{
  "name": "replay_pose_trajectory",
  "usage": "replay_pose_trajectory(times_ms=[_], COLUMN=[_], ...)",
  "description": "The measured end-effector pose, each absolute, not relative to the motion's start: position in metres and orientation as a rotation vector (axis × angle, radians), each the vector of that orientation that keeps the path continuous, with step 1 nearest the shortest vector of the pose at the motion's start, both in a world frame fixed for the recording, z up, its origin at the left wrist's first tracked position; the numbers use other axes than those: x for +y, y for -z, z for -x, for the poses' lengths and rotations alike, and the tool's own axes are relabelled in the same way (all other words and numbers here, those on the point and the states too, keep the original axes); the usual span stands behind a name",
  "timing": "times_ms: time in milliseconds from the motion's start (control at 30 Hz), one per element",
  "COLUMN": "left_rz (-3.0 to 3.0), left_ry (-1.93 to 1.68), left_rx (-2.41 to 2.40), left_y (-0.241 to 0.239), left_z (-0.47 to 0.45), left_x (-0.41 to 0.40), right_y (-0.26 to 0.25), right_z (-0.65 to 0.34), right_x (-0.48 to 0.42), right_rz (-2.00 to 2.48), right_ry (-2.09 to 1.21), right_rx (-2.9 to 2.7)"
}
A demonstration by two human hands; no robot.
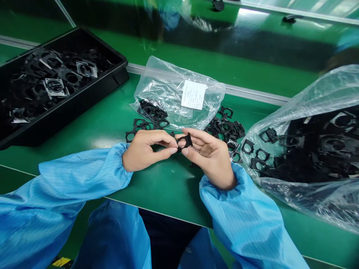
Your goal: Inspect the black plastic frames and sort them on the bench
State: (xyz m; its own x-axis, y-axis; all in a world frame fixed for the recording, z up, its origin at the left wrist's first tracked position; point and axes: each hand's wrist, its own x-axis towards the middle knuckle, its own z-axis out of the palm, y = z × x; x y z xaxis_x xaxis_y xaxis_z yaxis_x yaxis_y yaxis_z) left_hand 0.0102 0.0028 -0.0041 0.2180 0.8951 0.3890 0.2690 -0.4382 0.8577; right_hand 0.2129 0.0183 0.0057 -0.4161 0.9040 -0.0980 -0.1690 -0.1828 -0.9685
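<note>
Between my two hands, over the green table, is a small black plastic frame point(189, 141) with a round opening. My left hand point(150, 148) pinches its left edge between thumb and index finger. On the other side, my right hand point(209, 155) grips it too, thumb in front and fingers behind. Just beyond my left hand lies a group of black ring-shaped frames point(143, 124). A heap of similar black parts point(227, 129) sits behind and beside my right hand, a few of them with silvery faces.
A black bin point(92, 101) full of frames stands at the left. A clear plastic bag point(165, 80) with a white label point(193, 94) lies at the back. At the right, a large clear bag point(283, 186) holds many black parts. The green table point(157, 190) ends near my lap.
</note>
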Motion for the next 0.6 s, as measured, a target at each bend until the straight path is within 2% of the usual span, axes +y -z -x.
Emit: replay_pose_trajectory(times_ms=[600], left_rz=[-1.94], left_ry=[-1.234], left_rx=[1.003], left_y=[0.001], left_z=[-0.0089], left_x=[0.0042], right_y=[-0.0014], right_z=[-0.2133], right_x=[0.0213], right_rz=[0.932], right_ry=[-1.824], right_rx=[-1.19])
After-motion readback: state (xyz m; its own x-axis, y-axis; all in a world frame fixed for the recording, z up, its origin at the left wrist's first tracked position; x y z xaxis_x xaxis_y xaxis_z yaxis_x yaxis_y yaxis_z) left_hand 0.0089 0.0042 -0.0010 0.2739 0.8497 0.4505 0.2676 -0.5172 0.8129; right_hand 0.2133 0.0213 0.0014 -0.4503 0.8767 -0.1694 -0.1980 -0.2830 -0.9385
